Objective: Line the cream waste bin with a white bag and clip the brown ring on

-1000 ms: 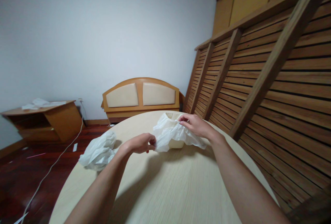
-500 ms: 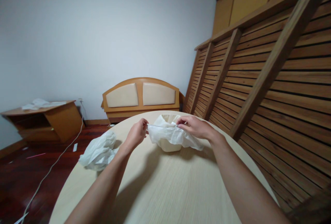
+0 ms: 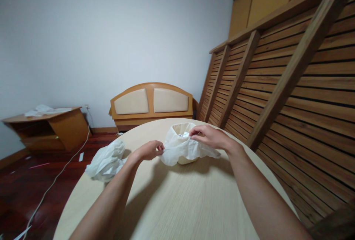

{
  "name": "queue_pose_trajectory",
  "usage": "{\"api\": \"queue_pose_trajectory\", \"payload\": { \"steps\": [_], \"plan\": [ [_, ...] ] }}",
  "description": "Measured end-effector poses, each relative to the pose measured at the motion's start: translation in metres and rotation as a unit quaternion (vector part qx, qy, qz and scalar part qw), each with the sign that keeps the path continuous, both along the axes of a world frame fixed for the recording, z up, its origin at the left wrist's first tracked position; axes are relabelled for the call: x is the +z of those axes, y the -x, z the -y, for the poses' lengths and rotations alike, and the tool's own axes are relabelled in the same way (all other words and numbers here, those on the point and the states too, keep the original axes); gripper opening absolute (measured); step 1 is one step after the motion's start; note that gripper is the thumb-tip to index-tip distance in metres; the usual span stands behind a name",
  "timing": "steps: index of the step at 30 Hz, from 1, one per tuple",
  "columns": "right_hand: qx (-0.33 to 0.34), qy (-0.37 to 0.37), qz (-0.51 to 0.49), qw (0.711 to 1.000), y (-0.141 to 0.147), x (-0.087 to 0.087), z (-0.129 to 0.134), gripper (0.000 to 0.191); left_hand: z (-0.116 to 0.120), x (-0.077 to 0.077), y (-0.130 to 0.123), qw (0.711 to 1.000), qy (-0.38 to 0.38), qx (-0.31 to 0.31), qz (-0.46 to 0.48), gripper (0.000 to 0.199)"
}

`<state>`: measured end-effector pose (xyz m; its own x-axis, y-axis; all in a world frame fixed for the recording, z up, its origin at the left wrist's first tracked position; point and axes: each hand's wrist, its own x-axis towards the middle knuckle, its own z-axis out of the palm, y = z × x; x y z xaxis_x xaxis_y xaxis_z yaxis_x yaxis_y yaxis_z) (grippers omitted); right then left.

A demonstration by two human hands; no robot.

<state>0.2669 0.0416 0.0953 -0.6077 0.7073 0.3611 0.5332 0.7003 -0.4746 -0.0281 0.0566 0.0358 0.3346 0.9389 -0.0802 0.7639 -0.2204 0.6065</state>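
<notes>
A thin white plastic bag [image 3: 177,152] hangs over the rim and outside of a cream-coloured container [image 3: 186,161] on the round table. My left hand [image 3: 151,149] pinches the bag's edge at its left side, low down. At the rim's near right, my right hand [image 3: 206,135] grips the bag with thumb and fingers. Something small, white and blue, shows inside the container; its kind is unclear. To the left, a crumpled white plastic bag [image 3: 107,161] sits on the table, partly behind my left forearm.
The pale round table [image 3: 188,203] fills the lower middle. Tall wooden slats [image 3: 277,84] lean at the right. Behind the table stands a headboard [image 3: 151,101]. A low cabinet [image 3: 66,129] and a white cable [image 3: 59,175] are on the left.
My left hand has moved down and slightly toward me, drawing the bag's edge below the rim. The container's opening now shows more. My right hand has barely moved.
</notes>
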Motion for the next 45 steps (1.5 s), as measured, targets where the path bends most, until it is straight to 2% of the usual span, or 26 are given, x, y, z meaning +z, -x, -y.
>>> {"api": "queue_pose_trajectory", "payload": {
  "steps": [7, 10, 13, 16, 20, 23, 27, 29, 34, 37, 41, 45],
  "plan": [
    [-0.009, 0.016, 0.004, 1.000, 0.000, 0.000, 0.001, 0.016, 0.003, -0.004, 0.007, 0.991, 0.127, 0.001, -0.048, 0.012],
    [-0.006, 0.016, 0.008, 1.000, 0.001, -0.001, 0.000, 0.016, 0.002, -0.003, 0.009, 0.990, 0.137, 0.025, -0.033, 0.011],
    [-0.010, 0.013, 0.011, 1.000, 0.001, -0.001, 0.001, 0.016, -0.001, -0.001, 0.008, 0.994, 0.086, 0.070, 0.000, 0.011],
    [-0.008, 0.013, 0.015, 1.000, 0.001, 0.000, 0.002, 0.017, -0.007, 0.002, 0.005, 0.992, -0.006, 0.119, 0.040, 0.011],
    [0.001, 0.008, 0.018, 1.000, 0.001, 0.002, 0.004, 0.016, -0.013, 0.007, 0.001, 0.973, -0.121, 0.173, 0.089, 0.015],
    [0.012, 0.012, 0.025, 1.000, 0.002, 0.001, 0.004, 0.016, -0.014, 0.012, -0.002, 0.956, -0.186, 0.190, 0.127, 0.018],
    [0.027, 0.018, 0.023, 0.999, 0.005, 0.000, 0.003, 0.016, -0.008, 0.021, -0.010, 0.927, -0.250, 0.133, 0.245, 0.024],
    [0.034, 0.017, 0.022, 0.999, 0.009, 0.001, 0.005, 0.016, -0.002, 0.026, -0.016, 0.922, -0.261, 0.092, 0.272, 0.026],
    [0.054, 0.004, 0.018, 0.998, 0.024, 0.004, 0.013, 0.015, 0.015, 0.034, -0.033, 0.929, -0.274, 0.003, 0.250, 0.027],
    [0.062, -0.010, 0.012, 0.998, 0.031, 0.002, 0.015, 0.016, 0.024, 0.038, -0.040, 0.942, -0.266, -0.043, 0.201, 0.027],
    [0.069, -0.012, -0.001, 0.998, 0.033, 0.001, 0.015, 0.014, 0.030, 0.040, -0.041, 0.954, -0.260, -0.090, 0.121, 0.027],
    [0.066, -0.016, -0.020, 0.998, 0.029, 0.003, 0.015, 0.010, 0.033, 0.041, -0.039, 0.953, -0.256, -0.123, 0.105, 0.026]
  ]
}}
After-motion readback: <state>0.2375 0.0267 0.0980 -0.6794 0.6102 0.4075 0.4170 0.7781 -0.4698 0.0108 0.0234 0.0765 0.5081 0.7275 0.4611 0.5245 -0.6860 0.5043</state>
